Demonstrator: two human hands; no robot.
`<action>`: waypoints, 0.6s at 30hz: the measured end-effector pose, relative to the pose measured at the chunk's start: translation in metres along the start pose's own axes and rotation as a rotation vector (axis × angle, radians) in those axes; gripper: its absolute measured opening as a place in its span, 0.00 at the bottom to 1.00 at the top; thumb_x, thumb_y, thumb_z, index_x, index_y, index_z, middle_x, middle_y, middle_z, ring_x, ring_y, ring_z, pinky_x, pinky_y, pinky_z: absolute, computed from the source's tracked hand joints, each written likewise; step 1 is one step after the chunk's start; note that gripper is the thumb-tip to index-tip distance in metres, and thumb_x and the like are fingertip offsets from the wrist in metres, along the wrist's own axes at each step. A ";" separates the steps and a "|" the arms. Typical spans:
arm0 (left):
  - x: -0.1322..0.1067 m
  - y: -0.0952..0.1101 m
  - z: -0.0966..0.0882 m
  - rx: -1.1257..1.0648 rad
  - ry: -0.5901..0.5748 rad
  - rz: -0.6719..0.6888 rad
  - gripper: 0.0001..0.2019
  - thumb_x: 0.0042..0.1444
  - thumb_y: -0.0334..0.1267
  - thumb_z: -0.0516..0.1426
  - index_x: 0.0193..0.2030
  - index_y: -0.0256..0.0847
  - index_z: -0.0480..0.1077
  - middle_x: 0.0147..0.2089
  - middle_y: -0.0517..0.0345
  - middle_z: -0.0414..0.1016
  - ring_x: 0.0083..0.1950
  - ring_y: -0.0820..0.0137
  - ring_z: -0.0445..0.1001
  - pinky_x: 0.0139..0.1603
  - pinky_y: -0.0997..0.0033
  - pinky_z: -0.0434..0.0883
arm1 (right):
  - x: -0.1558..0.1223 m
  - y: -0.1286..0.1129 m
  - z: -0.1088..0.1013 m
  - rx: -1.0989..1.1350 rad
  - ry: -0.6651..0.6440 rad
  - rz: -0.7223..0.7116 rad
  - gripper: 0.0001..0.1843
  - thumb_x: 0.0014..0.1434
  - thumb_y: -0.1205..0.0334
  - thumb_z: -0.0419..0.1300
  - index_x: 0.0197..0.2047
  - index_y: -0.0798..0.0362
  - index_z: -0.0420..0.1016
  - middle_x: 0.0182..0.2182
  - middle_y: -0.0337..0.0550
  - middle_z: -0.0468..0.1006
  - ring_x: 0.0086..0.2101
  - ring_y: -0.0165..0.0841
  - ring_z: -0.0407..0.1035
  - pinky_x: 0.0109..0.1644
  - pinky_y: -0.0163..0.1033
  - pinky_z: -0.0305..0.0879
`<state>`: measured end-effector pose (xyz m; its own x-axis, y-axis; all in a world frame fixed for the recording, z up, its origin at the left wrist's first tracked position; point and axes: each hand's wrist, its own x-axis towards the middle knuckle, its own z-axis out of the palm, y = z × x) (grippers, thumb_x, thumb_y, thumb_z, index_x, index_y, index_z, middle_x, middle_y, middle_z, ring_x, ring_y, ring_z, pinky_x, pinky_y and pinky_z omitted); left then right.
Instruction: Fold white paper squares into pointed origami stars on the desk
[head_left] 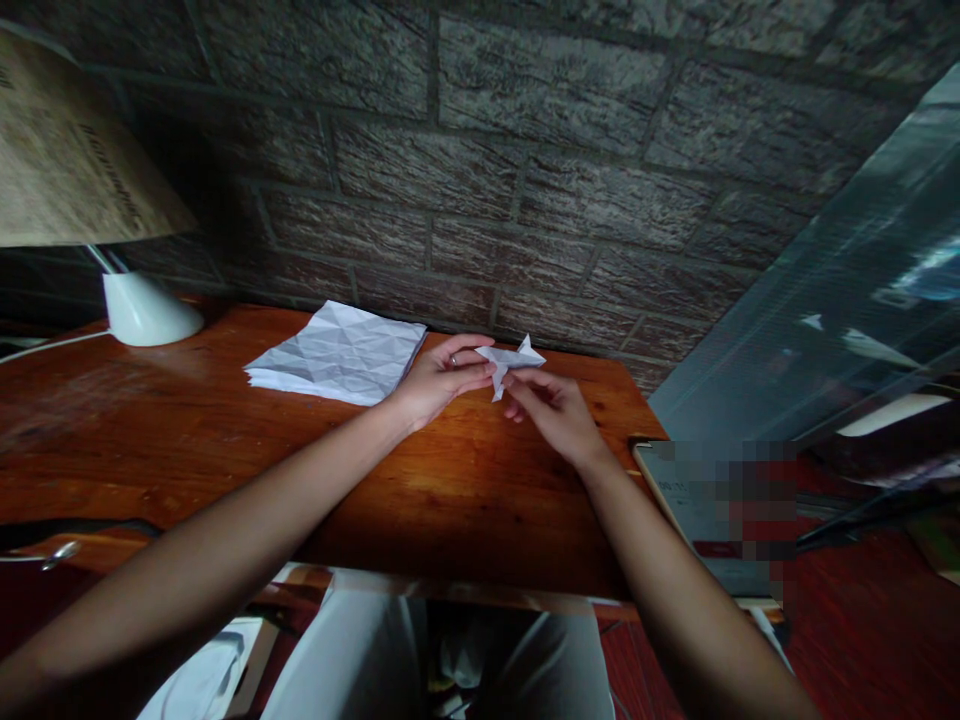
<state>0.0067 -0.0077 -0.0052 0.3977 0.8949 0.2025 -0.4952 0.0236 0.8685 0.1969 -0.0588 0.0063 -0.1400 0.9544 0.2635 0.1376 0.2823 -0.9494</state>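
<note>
In the head view, the left hand (450, 375) has its thumb and fingers brought together on the left end of the folded paper (514, 362), so it is clamped there. A ring (453, 360) sits on one of its fingers. The right hand (551, 410) is just beside, with bent fingers; its thumb tip meets the lower point of the same paper. Whether the right fingers also pinch it from behind, I cannot tell. The folded paper is thus between the two hands, above the far edge of the desk (442, 500); it is white, with several sharp points, and one of them rises up over the right hand.

To the left of the left hand, and close to its wrist, lies a stack (341, 352) of white sheets, the top one marked with many creases. Farther to the left of this hand stands a lamp (154, 310) with a white base and a brown shade. Beyond both hands is a wall (555, 70) of dark bricks. To the right of the right hand, near its forearm, there is a flat device (679, 510), partly covered by blurred squares.
</note>
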 end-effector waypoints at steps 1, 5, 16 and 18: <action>-0.001 0.000 0.001 0.006 0.003 0.000 0.23 0.43 0.32 0.76 0.47 0.41 0.80 0.38 0.60 0.83 0.43 0.70 0.83 0.56 0.62 0.78 | 0.000 0.000 0.000 0.009 -0.001 0.012 0.26 0.53 0.35 0.72 0.38 0.51 0.84 0.25 0.37 0.79 0.25 0.29 0.72 0.32 0.36 0.71; -0.002 0.000 0.003 0.040 0.020 -0.004 0.23 0.44 0.35 0.76 0.47 0.41 0.80 0.38 0.59 0.83 0.43 0.68 0.83 0.57 0.59 0.78 | 0.000 -0.001 -0.001 0.025 0.003 0.042 0.24 0.51 0.39 0.74 0.39 0.51 0.85 0.25 0.37 0.79 0.25 0.30 0.72 0.33 0.37 0.72; 0.001 -0.001 0.001 -0.026 0.084 -0.090 0.18 0.49 0.29 0.73 0.48 0.39 0.78 0.39 0.59 0.83 0.42 0.70 0.83 0.56 0.63 0.78 | -0.001 0.007 0.001 -0.132 -0.030 -0.084 0.18 0.56 0.47 0.71 0.44 0.50 0.86 0.30 0.40 0.83 0.27 0.31 0.72 0.33 0.37 0.70; 0.002 -0.001 0.000 -0.056 0.113 -0.128 0.16 0.52 0.28 0.70 0.48 0.39 0.78 0.40 0.57 0.84 0.42 0.70 0.83 0.56 0.63 0.78 | -0.001 0.009 0.000 -0.155 -0.035 -0.096 0.17 0.57 0.50 0.71 0.47 0.50 0.85 0.30 0.40 0.83 0.28 0.32 0.73 0.34 0.37 0.70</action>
<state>0.0079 -0.0058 -0.0059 0.3726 0.9272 0.0371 -0.4898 0.1625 0.8565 0.1977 -0.0569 -0.0024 -0.1932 0.9192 0.3432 0.2710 0.3862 -0.8817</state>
